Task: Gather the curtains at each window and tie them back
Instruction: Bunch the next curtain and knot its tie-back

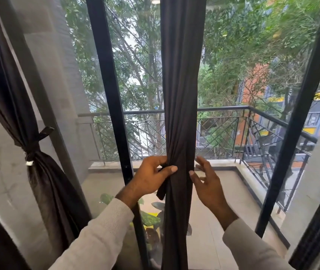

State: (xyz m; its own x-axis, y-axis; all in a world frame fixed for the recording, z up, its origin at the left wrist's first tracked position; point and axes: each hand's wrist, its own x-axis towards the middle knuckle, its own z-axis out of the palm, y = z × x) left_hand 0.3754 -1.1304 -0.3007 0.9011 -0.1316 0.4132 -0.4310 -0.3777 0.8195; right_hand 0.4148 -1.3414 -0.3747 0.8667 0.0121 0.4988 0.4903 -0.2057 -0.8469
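— So where was the middle curtain (182, 114) at that point?

— Hanging dead centre, bunched into one narrow column against the glass. At about nine o'clock of it, the left hand (151, 177) pinched the gathered folds between thumb and fingers, along with the loose end of a tie strip (162, 189) that dangled below. I'd judge that grip was there to keep the bundle tight while the strip went round.

— And the other hand?

— At three o'clock, the right hand (206, 182) had its fingers spread, thumb tip touching the cloth, holding nothing; probably ready to catch the strip.

— Anything else done?

— The left curtain (44, 184), at nine o'clock, was already tied. No writing was legible anywhere.
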